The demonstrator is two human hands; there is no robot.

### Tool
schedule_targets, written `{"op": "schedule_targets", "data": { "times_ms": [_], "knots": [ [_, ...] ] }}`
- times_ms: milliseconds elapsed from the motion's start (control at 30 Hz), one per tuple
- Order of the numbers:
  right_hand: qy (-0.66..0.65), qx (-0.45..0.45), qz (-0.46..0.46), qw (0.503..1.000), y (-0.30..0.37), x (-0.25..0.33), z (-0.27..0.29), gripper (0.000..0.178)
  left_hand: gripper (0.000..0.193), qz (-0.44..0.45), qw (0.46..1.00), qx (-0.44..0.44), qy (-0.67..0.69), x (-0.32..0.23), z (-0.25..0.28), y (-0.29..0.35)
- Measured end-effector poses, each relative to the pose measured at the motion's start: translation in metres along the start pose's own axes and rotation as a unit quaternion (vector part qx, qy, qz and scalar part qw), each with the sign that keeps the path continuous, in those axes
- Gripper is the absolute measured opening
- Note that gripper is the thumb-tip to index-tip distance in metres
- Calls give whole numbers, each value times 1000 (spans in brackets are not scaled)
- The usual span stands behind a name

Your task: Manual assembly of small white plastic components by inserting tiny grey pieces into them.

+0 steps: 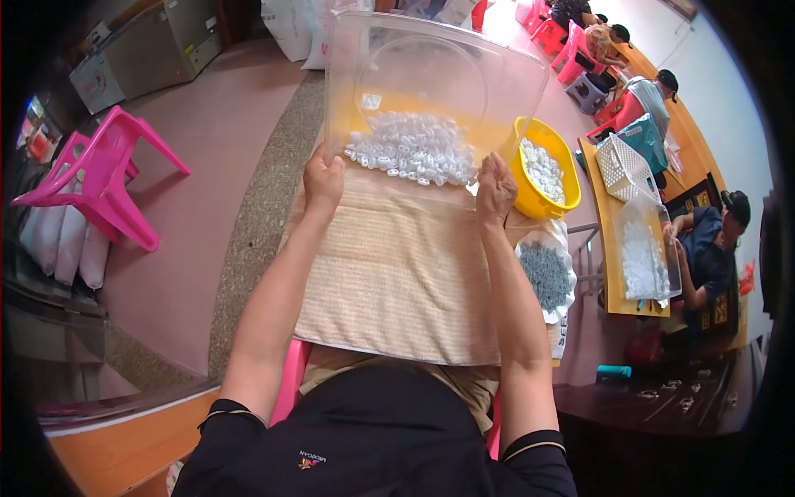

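A clear plastic bin (431, 70) is held over the far part of the table, its far wall standing high. Many small white plastic parts with holes (414, 145) lie heaped in it, toward its near side. My left hand (324, 180) is closed on the bin's near left corner, thumb on top. At the near right corner my right hand (496, 189) is also closed on the bin, fingers curled. A beige striped towel (389, 277) covers the tabletop below and in front of both hands.
Right of the bin stands a yellow basin (573, 166) with more white parts. Nearer lies a white bag (565, 312) with small grey pieces (544, 277). A pink chair (116, 178) stands at left. At right, a co-worker (712, 248) handles another clear bin (673, 277); others sit farther back.
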State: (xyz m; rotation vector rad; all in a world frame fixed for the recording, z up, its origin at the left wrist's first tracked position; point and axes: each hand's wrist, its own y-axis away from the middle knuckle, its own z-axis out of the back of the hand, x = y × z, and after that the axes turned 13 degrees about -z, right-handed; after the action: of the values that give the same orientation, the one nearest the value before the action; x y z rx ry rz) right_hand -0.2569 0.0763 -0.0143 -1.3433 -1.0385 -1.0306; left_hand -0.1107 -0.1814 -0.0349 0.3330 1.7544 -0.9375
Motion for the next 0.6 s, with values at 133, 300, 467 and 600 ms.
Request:
{"op": "schedule_targets", "data": {
  "times_ms": [133, 300, 467, 600],
  "knots": [
    [8, 5, 4, 1000, -6, -11, 4, 33, 51, -22, 997, 14, -68, 7, 3, 3],
    [-14, 37, -4, 999, -5, -18, 4, 31, 48, -42, 988, 29, -143, 16, 11, 5],
    [-10, 44, 21, 999, -1, -25, 13, 27, 43, -65, 975, 16, -213, 5, 5, 15],
    [15, 117, -5, 993, 14, -13, 19, 19, 38, -75, 957, -1, -279, -1, 9, 21]
  ]
}}
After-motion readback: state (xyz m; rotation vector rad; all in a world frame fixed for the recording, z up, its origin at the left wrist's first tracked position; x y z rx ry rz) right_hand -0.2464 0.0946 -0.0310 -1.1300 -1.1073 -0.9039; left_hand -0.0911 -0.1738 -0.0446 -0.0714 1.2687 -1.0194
